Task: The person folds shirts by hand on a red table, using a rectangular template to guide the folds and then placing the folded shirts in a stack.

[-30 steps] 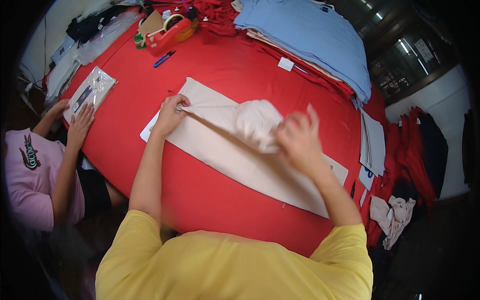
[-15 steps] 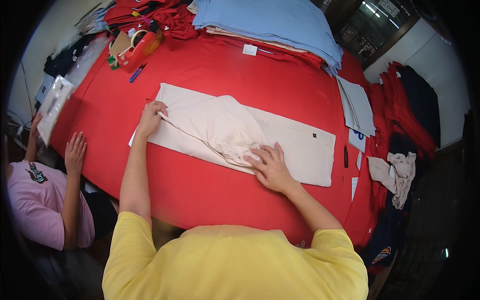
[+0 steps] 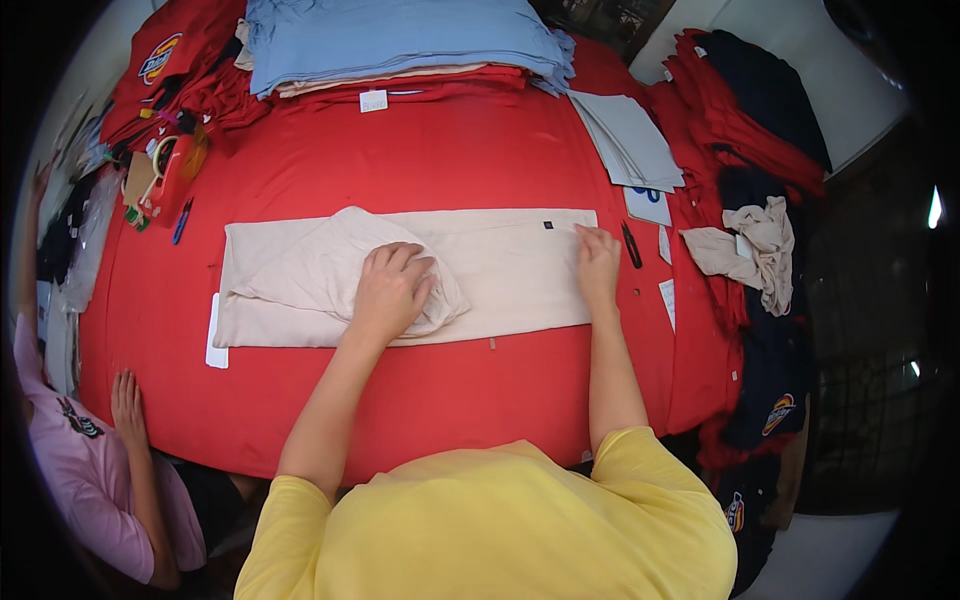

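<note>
A cream garment [image 3: 510, 270], folded into a long strip, lies crosswise on the red-covered table. It has a small dark label [image 3: 548, 225] near its right end. My left hand [image 3: 393, 290] rests on the bunched, folded-over layers left of the middle, its fingers bent and a little apart. At the right end, my right hand [image 3: 598, 265] has its fingers together on the garment's edge, which they seem to pinch. A white board [image 3: 215, 335] sticks out from under the garment's left end.
Blue folded garments [image 3: 410, 45] are piled at the far side. Grey-white sheets [image 3: 625, 140], black snips [image 3: 631, 245] and a crumpled cream cloth [image 3: 765, 255] are to the right. A red holder [image 3: 172, 185] and blue snips [image 3: 182, 220] stand left, near another person's hand [image 3: 128, 410].
My left hand has left the garment's left end and now rests on the bunched layers. My right hand has moved to the right end. The view has shifted, and the garment lies straighter.
</note>
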A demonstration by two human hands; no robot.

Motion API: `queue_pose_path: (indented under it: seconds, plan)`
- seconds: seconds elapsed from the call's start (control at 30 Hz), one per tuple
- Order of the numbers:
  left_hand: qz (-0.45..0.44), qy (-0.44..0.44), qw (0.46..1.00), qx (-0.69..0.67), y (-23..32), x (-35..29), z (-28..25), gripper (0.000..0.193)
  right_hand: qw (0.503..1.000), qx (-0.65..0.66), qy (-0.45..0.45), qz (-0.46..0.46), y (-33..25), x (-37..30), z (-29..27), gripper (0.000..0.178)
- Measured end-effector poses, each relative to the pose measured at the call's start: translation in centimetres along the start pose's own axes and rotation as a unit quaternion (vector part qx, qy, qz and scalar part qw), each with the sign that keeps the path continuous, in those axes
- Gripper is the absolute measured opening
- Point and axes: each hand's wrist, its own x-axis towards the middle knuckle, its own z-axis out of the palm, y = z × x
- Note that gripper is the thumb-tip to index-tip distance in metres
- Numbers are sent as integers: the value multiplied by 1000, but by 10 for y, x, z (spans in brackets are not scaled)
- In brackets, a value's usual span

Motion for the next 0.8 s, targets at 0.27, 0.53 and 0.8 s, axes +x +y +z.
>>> queue_pose_path:
  seconds: [0.27,0.53,0.8]
  plan:
    - [-12,-38,997,59,-2,-7,18,41,988,-94,-14,120,0,-17,-2,44]
    - [7,-38,995,97,15,-19,34,47,969,38,-151,193,13,-26,-35,47]
    - [-400,5,765,-505,4,-5,-20,53,872,328,-363,28,-206,-23,-56,42]
